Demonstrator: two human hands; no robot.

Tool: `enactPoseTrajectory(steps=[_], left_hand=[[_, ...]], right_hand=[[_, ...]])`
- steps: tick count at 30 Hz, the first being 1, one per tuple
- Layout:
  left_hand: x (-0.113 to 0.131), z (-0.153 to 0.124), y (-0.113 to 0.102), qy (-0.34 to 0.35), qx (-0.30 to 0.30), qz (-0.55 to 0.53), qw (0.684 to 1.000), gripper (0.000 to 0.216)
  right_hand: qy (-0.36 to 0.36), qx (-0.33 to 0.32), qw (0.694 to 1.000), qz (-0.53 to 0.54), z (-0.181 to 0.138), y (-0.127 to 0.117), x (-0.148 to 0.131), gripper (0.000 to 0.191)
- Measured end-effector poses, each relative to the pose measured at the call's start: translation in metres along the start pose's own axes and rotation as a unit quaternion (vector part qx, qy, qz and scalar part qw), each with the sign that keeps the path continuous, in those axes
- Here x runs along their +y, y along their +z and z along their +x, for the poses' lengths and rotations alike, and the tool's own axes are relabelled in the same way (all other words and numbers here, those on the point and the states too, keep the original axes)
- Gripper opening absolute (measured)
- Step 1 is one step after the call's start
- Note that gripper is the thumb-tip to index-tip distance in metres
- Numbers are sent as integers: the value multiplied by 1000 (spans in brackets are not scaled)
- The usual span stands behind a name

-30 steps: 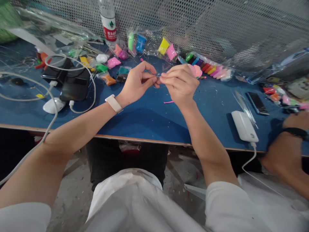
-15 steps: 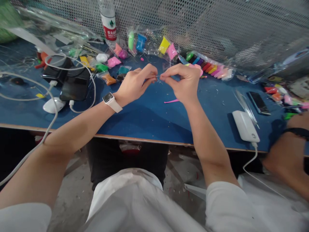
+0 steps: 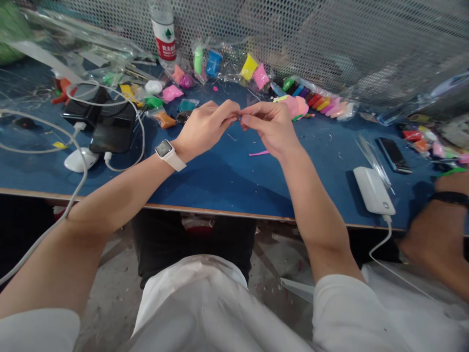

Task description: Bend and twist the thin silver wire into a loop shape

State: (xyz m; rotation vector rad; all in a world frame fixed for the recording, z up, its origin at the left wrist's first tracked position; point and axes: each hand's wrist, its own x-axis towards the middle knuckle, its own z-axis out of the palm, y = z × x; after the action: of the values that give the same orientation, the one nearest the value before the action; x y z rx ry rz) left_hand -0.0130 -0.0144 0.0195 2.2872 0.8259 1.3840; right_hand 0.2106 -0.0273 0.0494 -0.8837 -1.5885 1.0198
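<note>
My left hand (image 3: pixel 207 128) and my right hand (image 3: pixel 269 126) meet fingertip to fingertip just above the blue table (image 3: pixel 227 176). Both are closed in a pinch on a tiny thin piece between them, too small to name. A white watch (image 3: pixel 169 154) sits on my left wrist. A thin pink strip (image 3: pixel 259 153) lies on the table under my right hand. A pink clay lump (image 3: pixel 296 105) rests just behind my right hand.
Bags of coloured clay (image 3: pixel 249 68) and a row of clay sticks (image 3: pixel 322 104) line the mesh wall, beside a water bottle (image 3: pixel 163 34). Phones and white cables (image 3: pixel 110 128) lie left. A white power bank (image 3: pixel 373 190) and a phone (image 3: pixel 393 155) lie right, near another person's arm (image 3: pixel 439 230).
My two hands have dropped a little toward the table and kept their pinch together. My left wrist has turned, so the watch face shows.
</note>
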Motion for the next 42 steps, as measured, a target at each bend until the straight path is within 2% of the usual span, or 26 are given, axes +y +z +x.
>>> enactPoseTrajectory(steps=[9,14,20,25,28,34,38,42], left_hand=[[7,-1,2,-1,29,1,1000,9],[11,-1,4,-11,24,-19,999,8],[9,0,5,2,24,17,1000,13],[15,1,6,-11,19,-33,999,7],[21,1,10,-23,26,-81,996,13],[20,1,19,-52,27,-168,984,24],[18,0,19,-52,31,-156,986,26],[18,0,16,-43,45,-121,991,28]], right_hand=[[66,4,994,92,1,7,3,52],[78,8,993,92,-1,11,0,55],[76,14,994,71,0,12,1,57],[97,3,993,69,0,14,0,59],[107,3,992,66,1,14,1,61],[89,-12,994,61,1,11,9,63],[77,-7,996,37,1,11,15,64],[33,9,999,11,4,8,21,63]])
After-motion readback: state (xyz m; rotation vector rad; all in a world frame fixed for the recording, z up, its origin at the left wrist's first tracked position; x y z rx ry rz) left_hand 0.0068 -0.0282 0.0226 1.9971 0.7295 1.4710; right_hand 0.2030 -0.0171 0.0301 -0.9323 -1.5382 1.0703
